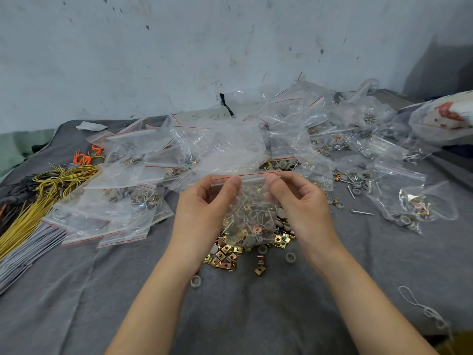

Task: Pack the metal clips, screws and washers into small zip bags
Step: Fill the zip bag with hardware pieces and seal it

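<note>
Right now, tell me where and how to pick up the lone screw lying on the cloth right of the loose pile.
Take the screw by the middle of its shank, coming straight down from above and pinching across its thin width. It lies flat on the grey cloth, roughly left to right, with bare cloth along both long sides.

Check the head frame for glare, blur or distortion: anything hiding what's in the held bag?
Head view: soft even light, weak shadows; wide-angle bends the cloth at its edges; pale sheen on the zip bag and the bag pile hazes their contents; loose clips below read sharp.
</note>
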A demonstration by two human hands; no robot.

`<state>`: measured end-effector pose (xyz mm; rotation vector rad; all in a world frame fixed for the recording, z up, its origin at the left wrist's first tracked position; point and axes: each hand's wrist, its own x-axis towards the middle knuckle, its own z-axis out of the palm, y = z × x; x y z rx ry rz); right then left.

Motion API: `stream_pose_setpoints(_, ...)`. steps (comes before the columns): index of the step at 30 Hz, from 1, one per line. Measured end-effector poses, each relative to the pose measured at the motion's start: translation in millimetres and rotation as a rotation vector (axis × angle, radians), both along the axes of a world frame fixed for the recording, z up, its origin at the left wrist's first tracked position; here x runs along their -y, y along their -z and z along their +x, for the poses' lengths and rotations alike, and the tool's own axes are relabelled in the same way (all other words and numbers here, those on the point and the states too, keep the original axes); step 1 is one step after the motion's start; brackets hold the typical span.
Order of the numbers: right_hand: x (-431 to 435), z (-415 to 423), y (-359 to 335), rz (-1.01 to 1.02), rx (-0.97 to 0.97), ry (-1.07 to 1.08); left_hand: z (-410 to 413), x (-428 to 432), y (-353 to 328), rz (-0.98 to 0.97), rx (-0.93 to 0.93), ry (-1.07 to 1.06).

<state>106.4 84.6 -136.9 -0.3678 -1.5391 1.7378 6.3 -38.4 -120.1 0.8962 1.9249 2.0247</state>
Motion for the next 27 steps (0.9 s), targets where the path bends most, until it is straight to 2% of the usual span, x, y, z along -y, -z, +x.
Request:
stream_pose_setpoints(5,-4.3,-0.2,-0.2,-0.041,-0.017,0.035,-3.3,2.1,0.7,-0.009,-0.011,-0.007)
stream_pose_setpoints(27,-7.7,-0.6,5.3,0.017,0.003,0.027,-3.4,3.7,-1.1,-0.014,-0.013,-0.013)
